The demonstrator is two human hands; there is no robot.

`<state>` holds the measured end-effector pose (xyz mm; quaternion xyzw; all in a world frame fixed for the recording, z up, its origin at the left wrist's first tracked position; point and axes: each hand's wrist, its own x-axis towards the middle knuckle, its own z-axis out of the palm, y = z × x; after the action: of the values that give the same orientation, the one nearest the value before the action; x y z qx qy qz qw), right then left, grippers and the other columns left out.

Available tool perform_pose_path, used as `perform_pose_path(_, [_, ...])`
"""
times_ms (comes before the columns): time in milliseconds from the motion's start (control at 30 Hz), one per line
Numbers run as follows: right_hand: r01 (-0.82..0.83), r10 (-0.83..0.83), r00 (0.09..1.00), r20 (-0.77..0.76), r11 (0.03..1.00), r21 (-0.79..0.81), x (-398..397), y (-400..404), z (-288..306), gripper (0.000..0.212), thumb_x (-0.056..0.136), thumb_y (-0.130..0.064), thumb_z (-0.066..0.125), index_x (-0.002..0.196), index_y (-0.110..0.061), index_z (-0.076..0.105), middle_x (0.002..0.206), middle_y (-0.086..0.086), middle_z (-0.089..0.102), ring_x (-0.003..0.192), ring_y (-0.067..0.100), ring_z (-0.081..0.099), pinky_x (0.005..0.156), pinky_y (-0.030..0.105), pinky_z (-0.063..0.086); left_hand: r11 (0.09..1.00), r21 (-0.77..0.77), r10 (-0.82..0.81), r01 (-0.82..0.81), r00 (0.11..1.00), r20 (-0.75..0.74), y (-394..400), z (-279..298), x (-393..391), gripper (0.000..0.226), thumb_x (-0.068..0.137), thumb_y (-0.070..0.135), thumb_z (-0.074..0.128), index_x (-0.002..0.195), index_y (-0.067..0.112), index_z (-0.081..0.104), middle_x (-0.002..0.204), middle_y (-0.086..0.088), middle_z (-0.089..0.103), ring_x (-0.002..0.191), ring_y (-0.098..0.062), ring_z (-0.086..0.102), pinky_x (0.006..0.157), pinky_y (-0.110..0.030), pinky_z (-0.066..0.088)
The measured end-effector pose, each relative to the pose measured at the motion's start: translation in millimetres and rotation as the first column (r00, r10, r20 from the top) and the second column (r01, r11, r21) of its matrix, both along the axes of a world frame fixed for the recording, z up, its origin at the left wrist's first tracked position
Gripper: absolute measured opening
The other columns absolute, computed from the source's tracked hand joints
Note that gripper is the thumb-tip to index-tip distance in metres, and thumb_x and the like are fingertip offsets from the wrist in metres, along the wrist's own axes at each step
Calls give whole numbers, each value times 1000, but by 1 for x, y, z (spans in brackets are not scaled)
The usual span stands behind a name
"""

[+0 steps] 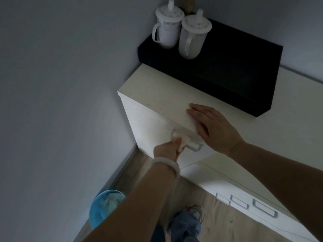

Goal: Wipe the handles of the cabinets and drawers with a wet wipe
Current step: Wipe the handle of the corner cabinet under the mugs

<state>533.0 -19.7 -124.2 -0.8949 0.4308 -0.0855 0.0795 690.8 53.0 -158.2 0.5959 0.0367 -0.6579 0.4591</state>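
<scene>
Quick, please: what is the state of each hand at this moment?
Left hand: closed, pressing a wipe on the handle.
Right hand: open, flat on the cabinet top, holding nothing.

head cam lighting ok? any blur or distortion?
Head view: dim, underexposed; black box loses all detail; left hand on the pale cabinet handle is soft, wipe indistinct; wide-angle bends the cabinet edges.

Dim, grey, underexposed view — soft throughout, with wide-angle bending at the edges.
</scene>
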Motion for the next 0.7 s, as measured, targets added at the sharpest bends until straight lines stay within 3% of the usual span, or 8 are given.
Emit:
perform_pose_path(67, [0, 0, 1000, -6, 1000, -2, 0, 0, -1, 51, 99, -35, 31, 148, -23, 35, 154, -3, 34, 141, 12, 30, 117, 37, 27, 999, 20, -28, 28, 999, -43, 11, 1, -18, 3, 84, 3, 70, 87, 2, 69, 62, -4, 70, 77, -23, 66, 83, -31, 56])
perform_pose_path(100, [-2, 2, 1000, -5, 1000, 0, 0, 0, -1, 51, 99, -35, 31, 148, -23, 35, 154, -3, 34, 141, 12, 30, 117, 37, 28, 999, 25, -30, 31, 999, -45, 13, 1, -22, 4, 82, 4, 72, 79, 3, 71, 65, -6, 71, 80, -24, 67, 88, -33, 54])
perform_pose_path(167, [-4, 4, 1000, 0, 1000, 3, 0, -1, -1, 51, 99, -35, 31, 148, -23, 36, 154, -3, 34, 141, 12, 31, 117, 37, 28, 1000, 10, -5, 6, 999, -32, 9, 0, -19, 8, 83, 5, 71, 89, -1, 71, 78, -11, 72, 79, -23, 66, 90, -34, 53])
perform_pose_path(267, [-3, 3, 1000, 17, 1000, -2, 0, -1, -1, 51, 99, -36, 31, 148, -22, 37, 154, -3, 35, 140, 12, 31, 117, 32, 24, 989, 6, 148, -148, 988, -37, -4, -1, 2, 31, 88, 4, 65, 117, -5, 59, 117, -17, 64, 76, -15, 60, 72, -25, 55])
perform_pose_path(333, [-5, 5, 1000, 24, 1000, -5, 0, 0, 0, 51, 99, -35, 31, 147, -22, 37, 154, -3, 35, 140, 12, 31, 117, 31, 23, 965, 19, 263, -263, 960, -99, -8, 3, 11, 23, 83, 0, 70, 104, -5, 63, 120, -19, 62, 83, -18, 62, 58, -21, 55])
perform_pose_path(467, [-1, 1, 1000, 14, 1000, -1, 0, 0, 1, 51, 99, -35, 30, 148, -23, 36, 154, -4, 34, 140, 12, 30, 117, 31, 22, 975, 45, 219, -216, 969, -115, -1, 12, -5, 8, 80, -3, 71, 81, 1, 64, 98, -15, 67, 85, -19, 63, 64, -22, 54])
perform_pose_path(600, [-1, 1, 1000, 11, 1000, 9, 0, -1, 0, 51, 99, -36, 30, 148, -24, 35, 155, -5, 33, 141, 11, 29, 118, 33, 24, 999, 30, 41, -40, 999, -29, -8, 9, 4, 9, 82, 0, 67, 77, 1, 60, 67, -7, 58, 59, -12, 55, 57, -21, 50])
perform_pose_path(700, [-7, 7, 1000, 13, 1000, 13, 0, -1, 1, 51, 99, -35, 30, 148, -23, 36, 154, -5, 34, 141, 12, 30, 116, 37, 29, 999, 38, 16, -15, 999, -36, -15, 4, 19, 9, 78, -4, 69, 81, -5, 61, 45, -6, 50, 41, -14, 49, 53, -23, 48])
